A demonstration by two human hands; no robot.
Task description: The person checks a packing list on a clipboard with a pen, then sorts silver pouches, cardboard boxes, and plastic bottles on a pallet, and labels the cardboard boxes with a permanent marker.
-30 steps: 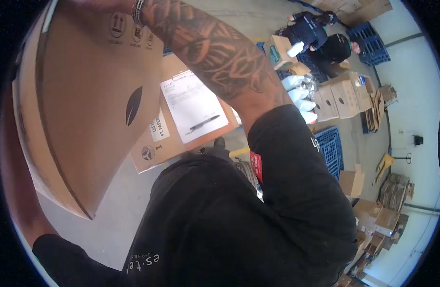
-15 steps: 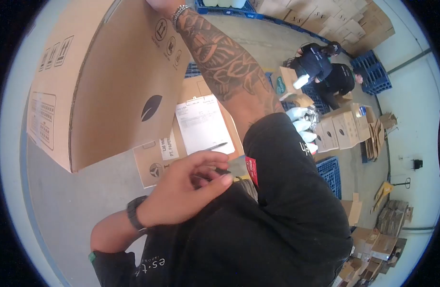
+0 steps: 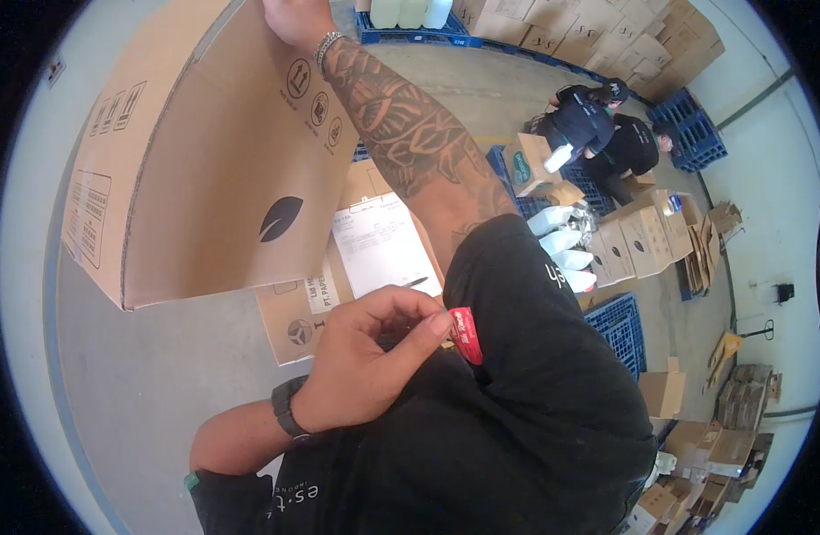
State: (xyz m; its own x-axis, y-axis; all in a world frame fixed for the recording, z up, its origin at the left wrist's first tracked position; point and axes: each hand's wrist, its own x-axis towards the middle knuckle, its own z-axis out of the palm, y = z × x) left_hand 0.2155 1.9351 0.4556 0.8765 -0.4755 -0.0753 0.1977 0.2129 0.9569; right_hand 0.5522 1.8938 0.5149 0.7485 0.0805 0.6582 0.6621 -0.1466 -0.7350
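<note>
My left hand (image 3: 370, 352), with a dark watch on its wrist, pinches thumb and finger together at the edge of a red label (image 3: 466, 335) on my right sleeve. At the top edge of the view, my right hand (image 3: 299, 20) grips the upper edge of a large cardboard box (image 3: 223, 187); its fingertips are mostly hidden. The box stands tilted and shows a dark leaf print. Beside it, a clipboard with white paper (image 3: 381, 245) lies on another carton (image 3: 285, 312). A pen (image 3: 417, 282) rests near the paper's lower edge.
Two co-workers (image 3: 575, 120) (image 3: 633, 147) bend over boxes at the upper right. White bottles (image 3: 561, 241) and cartons (image 3: 637, 241) stand near them. A blue pallet (image 3: 617, 330) lies on the floor at right. Stacked cartons (image 3: 588, 36) line the back.
My left hand has moved right and slightly up to the red label, and its thumb and finger have closed. The label now sits more tilted. The view has shifted slightly.
</note>
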